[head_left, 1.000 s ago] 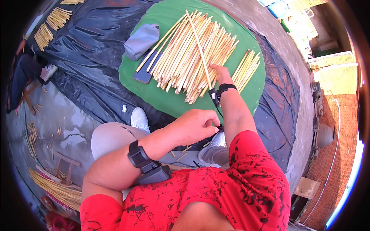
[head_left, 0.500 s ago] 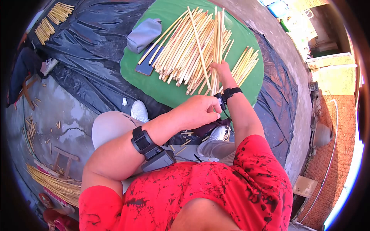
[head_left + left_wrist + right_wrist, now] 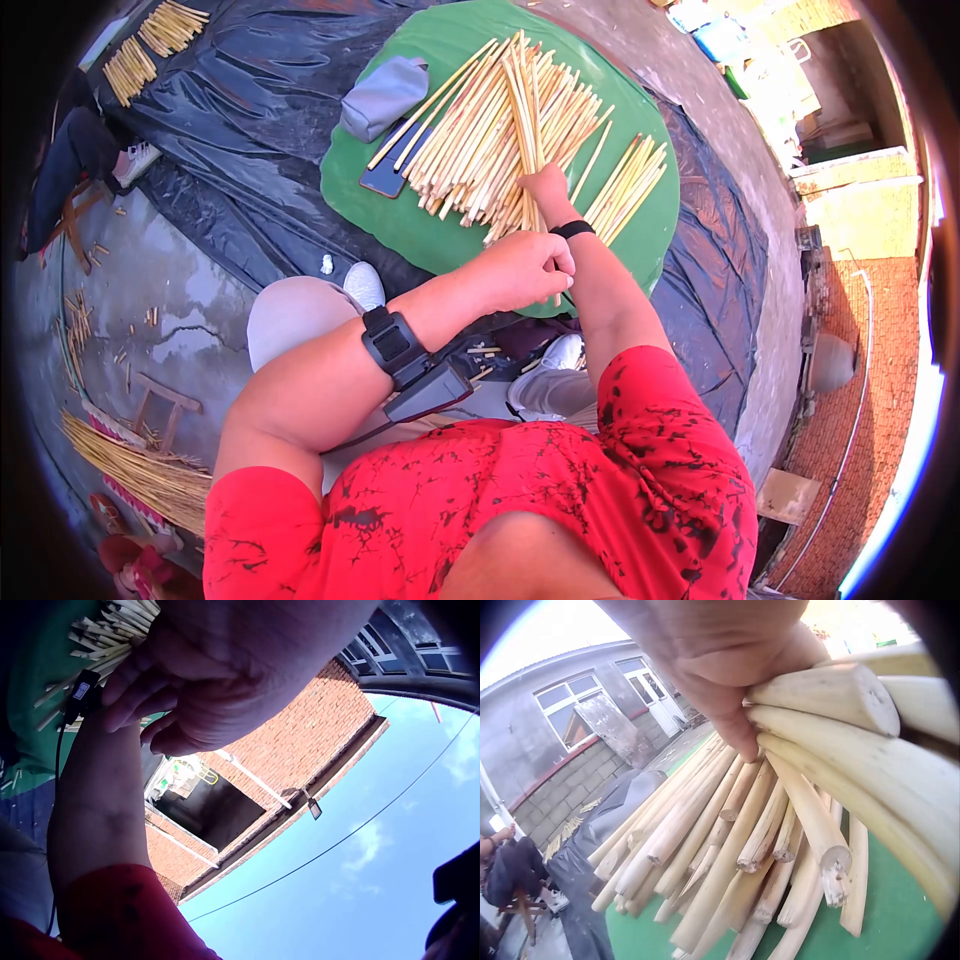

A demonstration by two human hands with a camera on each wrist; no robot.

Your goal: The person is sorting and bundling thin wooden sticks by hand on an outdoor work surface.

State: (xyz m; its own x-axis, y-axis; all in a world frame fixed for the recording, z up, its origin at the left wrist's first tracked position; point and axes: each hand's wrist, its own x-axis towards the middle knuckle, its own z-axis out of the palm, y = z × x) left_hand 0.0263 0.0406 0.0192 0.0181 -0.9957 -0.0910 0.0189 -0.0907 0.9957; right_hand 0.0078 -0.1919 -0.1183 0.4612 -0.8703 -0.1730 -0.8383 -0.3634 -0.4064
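My right hand point(image 3: 548, 190) grips several pale sticks point(image 3: 825, 697) at their near ends; in the head view they slant over a large pile of sticks point(image 3: 470, 140) on the green surface point(image 3: 350, 185). Thumb and fingertips press round them in the right wrist view, above the cut ends of the pile. Loosely curled and holding nothing, my left hand point(image 3: 520, 272) hangs beside my right wrist, nearer my body. The left wrist view shows its relaxed fingers point(image 3: 142, 690) over my right forearm point(image 3: 105, 787).
A grey pouch point(image 3: 385, 97) and a dark phone point(image 3: 385, 175) lie left of the pile. A smaller group of sticks point(image 3: 630, 185) lies at its right. Dark sheeting point(image 3: 250, 130) surrounds the green surface. Another person's leg point(image 3: 80, 160) is at the far left.
My right hand has taken hold of several sticks, lifted them, and swung them left across the pile. My left hand has risen slightly towards my right wrist. One stick now lies apart at the pile's right.
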